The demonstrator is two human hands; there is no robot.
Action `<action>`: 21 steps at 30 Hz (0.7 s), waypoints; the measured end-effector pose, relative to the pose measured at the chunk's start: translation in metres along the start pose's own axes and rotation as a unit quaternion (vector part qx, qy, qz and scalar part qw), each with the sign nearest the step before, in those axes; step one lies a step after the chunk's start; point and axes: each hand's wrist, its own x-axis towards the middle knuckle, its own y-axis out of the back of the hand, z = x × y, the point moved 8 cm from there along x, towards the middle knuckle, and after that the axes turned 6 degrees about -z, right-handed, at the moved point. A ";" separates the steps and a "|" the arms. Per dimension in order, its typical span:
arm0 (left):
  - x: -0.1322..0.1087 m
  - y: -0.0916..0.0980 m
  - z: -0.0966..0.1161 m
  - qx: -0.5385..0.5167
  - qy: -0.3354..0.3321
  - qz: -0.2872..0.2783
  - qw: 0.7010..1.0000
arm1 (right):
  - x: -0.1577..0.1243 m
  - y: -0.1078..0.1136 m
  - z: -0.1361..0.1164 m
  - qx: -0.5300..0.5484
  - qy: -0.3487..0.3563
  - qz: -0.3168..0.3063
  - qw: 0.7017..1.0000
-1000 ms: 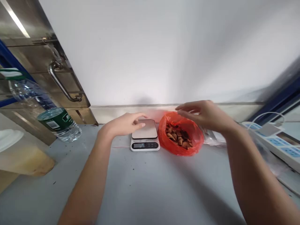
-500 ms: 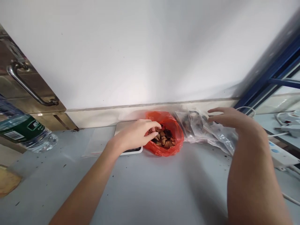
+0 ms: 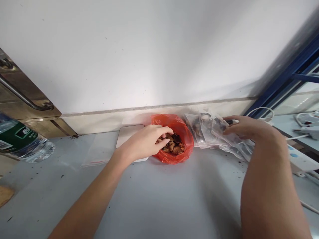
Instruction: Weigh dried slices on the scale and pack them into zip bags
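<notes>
Left hand (image 3: 146, 143) fingers curled, picking dried pieces in the red bag (image 3: 183, 132), centre frame; right hand (image 3: 243, 127) pinching clear bags (image 3: 211, 131).

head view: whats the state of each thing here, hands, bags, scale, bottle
left hand: fingers curled into the orange bag, on the brown pieces
right hand: fingers on the clear bags, grip unclear
orange bag: open, holding brown pieces
clear bags: crumpled heap against the wall, dark contents
scale: flat on the counter, front hidden by the left hand
water bottle: lying on its side
flat clear bag: lying flat
</notes>
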 end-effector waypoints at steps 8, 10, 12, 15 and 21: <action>-0.003 0.004 0.001 -0.008 0.001 0.010 1.000 | -0.035 0.039 -0.028 0.032 0.040 0.161 0.986; -0.004 0.010 0.001 -0.026 -0.008 0.026 0.999 | -0.057 0.044 -0.044 0.060 0.063 0.196 0.977; -0.007 0.018 0.000 -0.052 -0.014 0.051 0.997 | -0.079 0.046 -0.062 0.069 0.096 0.229 0.966; -0.010 0.025 -0.008 -0.077 -0.001 0.078 0.994 | -0.097 0.038 -0.082 0.048 0.126 0.221 0.966; -0.013 0.032 -0.019 -0.124 -0.007 0.126 0.984 | -0.096 0.013 -0.105 0.111 0.259 0.109 0.953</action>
